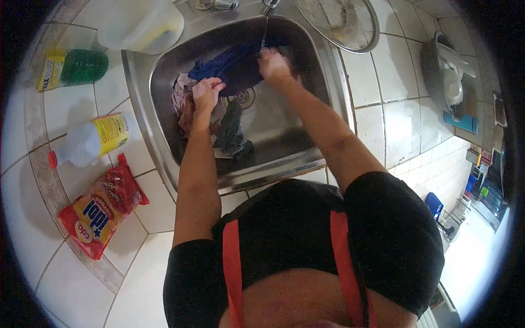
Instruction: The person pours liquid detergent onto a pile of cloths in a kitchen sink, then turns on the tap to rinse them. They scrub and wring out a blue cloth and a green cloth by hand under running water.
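A dark blue cloth [242,67] stretches across the far part of the stainless steel sink [283,127]. My left hand [207,92] pinches its near left edge between thumb and fingers. At the other end of the cloth, my right hand [274,65] is closed on the fabric, slightly blurred, right under a thin stream of water from the faucet [270,4]. Beside my left wrist lies a crumpled pinkish-brown cloth [184,102], partly hidden by that hand. A dark grey-green wet cloth [231,127] rests on the sink floor near the drain [242,98].
On the tiled counter to the left are a translucent plastic container [141,28], a green dishwashing item with yellow label [84,67], a white bottle with red cap [88,139] and a red plastic packet [104,207]. Right stand a round mesh strainer [371,39] and a metal basin [432,74] holding dishes.
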Available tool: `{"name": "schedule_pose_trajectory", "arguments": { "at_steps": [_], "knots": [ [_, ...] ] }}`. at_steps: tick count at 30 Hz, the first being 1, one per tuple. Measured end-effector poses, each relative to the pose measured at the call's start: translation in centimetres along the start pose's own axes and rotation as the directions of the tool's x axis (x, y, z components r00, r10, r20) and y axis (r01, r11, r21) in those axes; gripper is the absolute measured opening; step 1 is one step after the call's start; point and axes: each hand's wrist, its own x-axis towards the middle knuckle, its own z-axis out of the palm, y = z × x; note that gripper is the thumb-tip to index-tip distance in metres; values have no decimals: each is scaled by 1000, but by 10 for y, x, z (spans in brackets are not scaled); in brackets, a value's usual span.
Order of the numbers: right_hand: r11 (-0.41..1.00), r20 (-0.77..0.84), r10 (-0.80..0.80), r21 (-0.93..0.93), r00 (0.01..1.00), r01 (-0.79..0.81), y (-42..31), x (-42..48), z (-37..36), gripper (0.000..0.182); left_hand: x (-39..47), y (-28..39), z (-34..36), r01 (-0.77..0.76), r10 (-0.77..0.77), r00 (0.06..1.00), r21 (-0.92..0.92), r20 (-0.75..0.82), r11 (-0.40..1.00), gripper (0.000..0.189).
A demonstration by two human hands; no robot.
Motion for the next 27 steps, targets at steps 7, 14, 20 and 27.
{"name": "schedule_pose_trajectory", "arguments": {
  "at_steps": [7,14,20,27],
  "knots": [
    [850,164,-279,-416,946,323,30,15,35,15,5,-2,-7,67,-70,991,24,117,997,21],
    [934,-192,354,114,915,-338,18,-5,-22,53,69,90,-11,-271,256,962,265,93,925,23],
    [945,-100,300,-107,949,-310,32,8,3,65,102,109,66,-295,266,954,280,137,914,40],
    [999,-184,10,-42,983,-18,9,5,-44,37,89,94,7,-46,52,999,-305,13,951,30]
  ]
}}
